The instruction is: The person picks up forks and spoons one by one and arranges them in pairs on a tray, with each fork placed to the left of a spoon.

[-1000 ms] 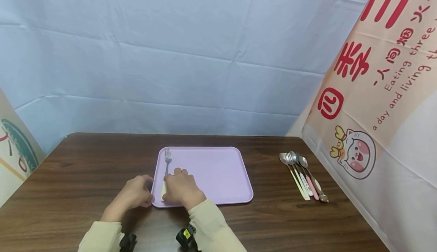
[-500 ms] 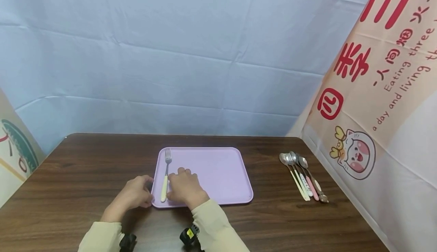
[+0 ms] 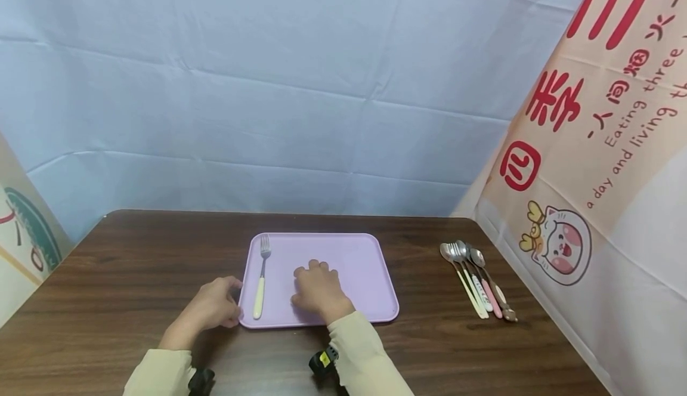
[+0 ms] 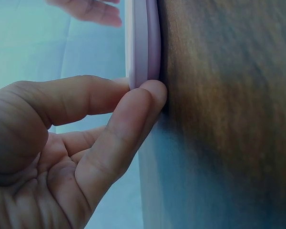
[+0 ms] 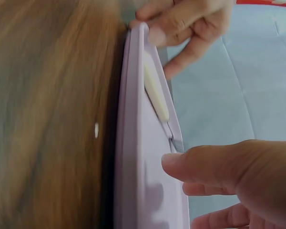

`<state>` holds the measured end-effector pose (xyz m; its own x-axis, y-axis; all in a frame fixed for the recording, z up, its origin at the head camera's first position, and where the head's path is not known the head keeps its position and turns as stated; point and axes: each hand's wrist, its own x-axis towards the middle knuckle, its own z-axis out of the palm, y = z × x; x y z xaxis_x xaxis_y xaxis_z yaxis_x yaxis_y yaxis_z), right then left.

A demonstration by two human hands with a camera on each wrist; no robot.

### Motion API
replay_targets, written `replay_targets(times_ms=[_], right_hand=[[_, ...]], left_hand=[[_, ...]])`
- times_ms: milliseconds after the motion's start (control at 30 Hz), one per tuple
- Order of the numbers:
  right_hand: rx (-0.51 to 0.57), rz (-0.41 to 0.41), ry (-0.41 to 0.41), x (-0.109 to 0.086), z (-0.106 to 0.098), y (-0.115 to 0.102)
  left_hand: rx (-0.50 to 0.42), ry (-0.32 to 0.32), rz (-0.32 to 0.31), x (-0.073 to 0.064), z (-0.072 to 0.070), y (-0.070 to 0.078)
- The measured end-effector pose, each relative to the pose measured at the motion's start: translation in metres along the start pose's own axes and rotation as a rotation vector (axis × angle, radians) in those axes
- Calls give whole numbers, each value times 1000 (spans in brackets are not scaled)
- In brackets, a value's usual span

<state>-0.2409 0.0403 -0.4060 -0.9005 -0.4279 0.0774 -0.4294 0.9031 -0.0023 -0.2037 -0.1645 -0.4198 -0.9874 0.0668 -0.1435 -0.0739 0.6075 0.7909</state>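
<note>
A lilac rectangular tray (image 3: pixel 351 268) lies on the table. Along its left side rests a fork (image 3: pixel 260 296) with a cream handle, tines pointing away from me. My left hand (image 3: pixel 211 305) pinches the tray's near left edge; in the left wrist view its thumb and a finger meet at the tray rim (image 4: pixel 141 45). Over the middle of the tray is my right hand (image 3: pixel 320 291), apart from the fork and holding nothing. In the right wrist view its thumb and fingers (image 5: pixel 205 164) are spread above the tray surface.
To the right on the dark wooden table (image 3: pixel 429 348) lies a bunch of several spoons and forks (image 3: pixel 477 282). Pale blue cloth (image 3: pixel 268 86) hangs behind the table. A printed cloth (image 3: pixel 633 205) borders its right side.
My right hand has let go of the fork's handle and moved right across the tray. The fork stays on the tray's left side. My left hand keeps its place.
</note>
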Motion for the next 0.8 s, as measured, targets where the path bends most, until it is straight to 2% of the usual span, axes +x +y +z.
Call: replay_targets(times_ms=[367,800], right_hand=[[55,57,11,-9,0,37],[129,101,25,-21,-4,69]], left_hand=[[18,-6,4,1,1,3],[21,-4,-12,-1,0,2]])
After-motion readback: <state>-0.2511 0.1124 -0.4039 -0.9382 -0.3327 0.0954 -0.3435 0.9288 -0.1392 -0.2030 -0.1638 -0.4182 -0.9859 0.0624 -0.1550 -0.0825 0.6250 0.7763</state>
